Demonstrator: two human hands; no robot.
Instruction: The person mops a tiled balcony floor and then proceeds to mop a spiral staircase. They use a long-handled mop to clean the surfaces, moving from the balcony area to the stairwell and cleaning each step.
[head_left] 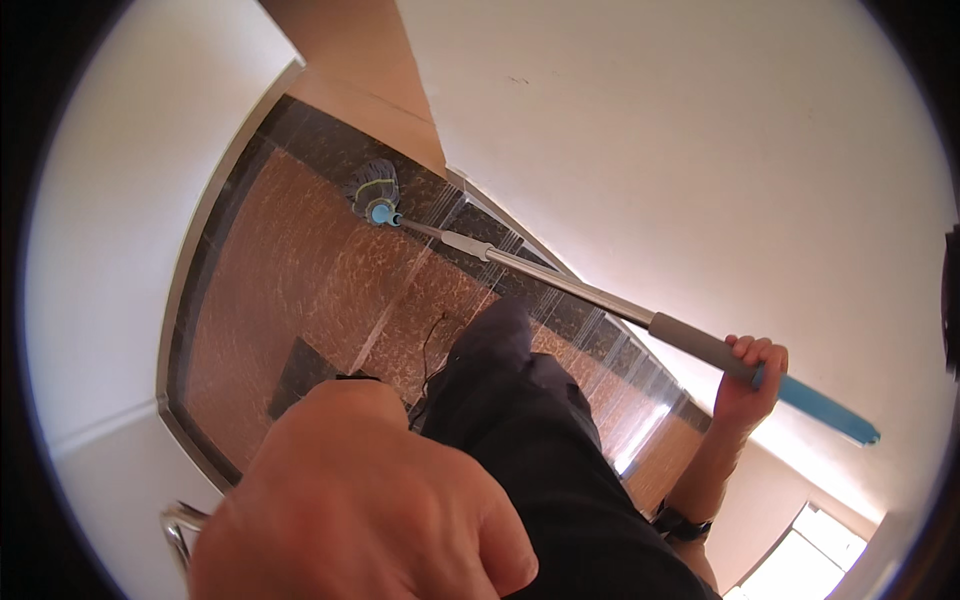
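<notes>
Right hand wrapped round mop handle; left hand foreshortened, can't tell its grip. Careless one-handed swing could scrape right wall.

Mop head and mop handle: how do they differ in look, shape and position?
The mop head is dark grey with a yellowish band; the mop handle is largely silvery and grey. The mop head is bushy, the mop handle long and straight. The mop head seems to rest on the floor, while the right hand grips the mop handle near its blue end. Both have blue parts.
</notes>
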